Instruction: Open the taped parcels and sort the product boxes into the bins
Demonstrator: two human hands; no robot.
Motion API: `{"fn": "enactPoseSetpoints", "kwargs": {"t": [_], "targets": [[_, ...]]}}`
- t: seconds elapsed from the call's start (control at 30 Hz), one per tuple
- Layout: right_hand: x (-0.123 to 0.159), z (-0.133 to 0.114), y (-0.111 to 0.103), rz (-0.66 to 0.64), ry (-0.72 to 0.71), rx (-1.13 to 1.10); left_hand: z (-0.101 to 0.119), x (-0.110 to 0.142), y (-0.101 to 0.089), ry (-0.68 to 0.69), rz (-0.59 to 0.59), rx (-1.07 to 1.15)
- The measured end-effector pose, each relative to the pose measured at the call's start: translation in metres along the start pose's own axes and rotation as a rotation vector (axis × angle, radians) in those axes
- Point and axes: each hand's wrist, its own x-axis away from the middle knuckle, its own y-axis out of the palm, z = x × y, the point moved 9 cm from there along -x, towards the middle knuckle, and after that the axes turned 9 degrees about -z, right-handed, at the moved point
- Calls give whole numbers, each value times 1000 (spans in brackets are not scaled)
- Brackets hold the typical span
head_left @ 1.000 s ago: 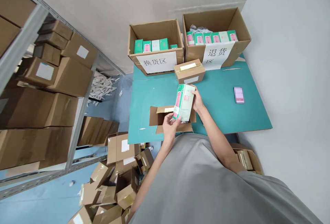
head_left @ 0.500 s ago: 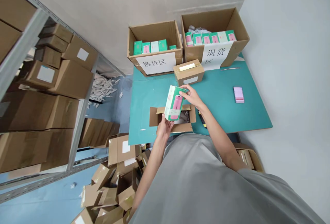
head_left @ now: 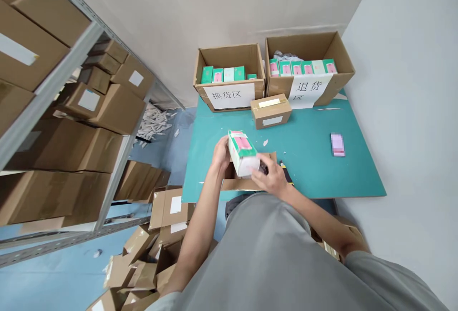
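Between my hands is a green and white product box with a pink picture on it, tilted so its white end faces me. My left hand grips its left side near the far end. My right hand holds the near right corner by the white end. Below it, an open cardboard carton sits at the table's front edge, largely hidden by the product box and my hands. A black and yellow tool lies just right of the carton, partly covered by my right hand.
Two large cartons with Chinese signs, the left one and the right one, hold several green boxes at the back of the green table. A closed parcel stands before them. A phone-like item lies right. Shelves stand left.
The product box has been turned from upright, front facing me, to lying with its end towards me. My left hand moved up to its far end, my right hand down to the near end.
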Motion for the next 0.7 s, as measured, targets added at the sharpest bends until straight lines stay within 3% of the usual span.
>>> {"fn": "enactPoseSetpoints", "kwargs": {"t": [0.13, 0.23, 0.37, 0.43, 0.53, 0.7], "targets": [[27, 12, 27, -27, -108, 207, 27, -9, 18, 97, -21, -23], [38, 17, 21, 66, -175, 292, 19, -1, 17, 95, -4, -82], [53, 24, 4, 235, -198, 245, -5, 22, -4, 48, 45, -199], [59, 34, -5, 341, -148, 155, -19, 35, -17, -29, 40, -204], [60, 54, -17, 480, -21, -43, -37, 53, -21, -153, -70, -195], [44, 85, -39, 592, 190, -281, -60, 81, -4, -331, -229, -156]]}}
